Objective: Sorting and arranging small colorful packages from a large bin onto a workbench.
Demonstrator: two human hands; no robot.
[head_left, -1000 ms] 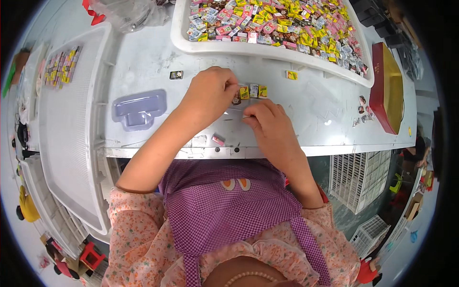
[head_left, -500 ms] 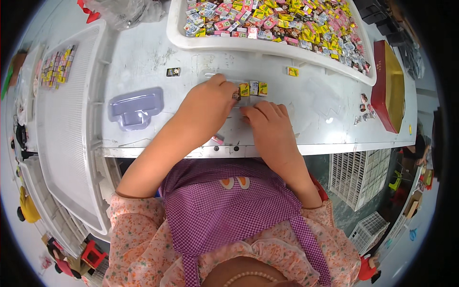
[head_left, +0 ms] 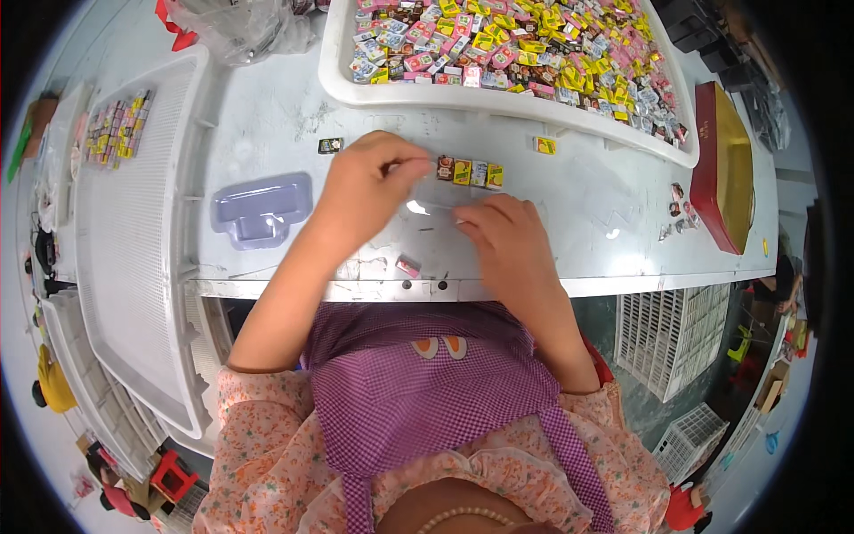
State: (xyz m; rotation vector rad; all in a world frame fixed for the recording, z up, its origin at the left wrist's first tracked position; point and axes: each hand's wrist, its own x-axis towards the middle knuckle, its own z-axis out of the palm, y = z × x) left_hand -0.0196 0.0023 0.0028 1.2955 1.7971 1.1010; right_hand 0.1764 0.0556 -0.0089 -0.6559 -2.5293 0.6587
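Observation:
Four kinds of panel show in a short row of tiny printed boxes (head_left: 470, 172), brown, yellow and white, standing side by side. The row sits at the far side of a clear plastic tray (head_left: 436, 210), whose outline is hard to see apart from its glare. My left hand (head_left: 365, 187) is closed, thumb and finger pinched at the tray's left side, close to the brown box. My right hand (head_left: 509, 233) has its fingertips closed on the tray's near right edge. A pink and white box (head_left: 408, 266) lies near the table's front edge.
A large white bin (head_left: 498, 100) heaped with tiny boxes stands at the back. Left are a purple-grey plastic tray (head_left: 262, 212), a dark box (head_left: 330, 145) and a white mesh tray (head_left: 133, 240). A yellow box (head_left: 544, 145) and a red-and-gold box (head_left: 722, 169) lie right.
My left fingers have drawn back to the left from the brown box, which now shows at the row's left end. My right hand stays near the tray's front edge.

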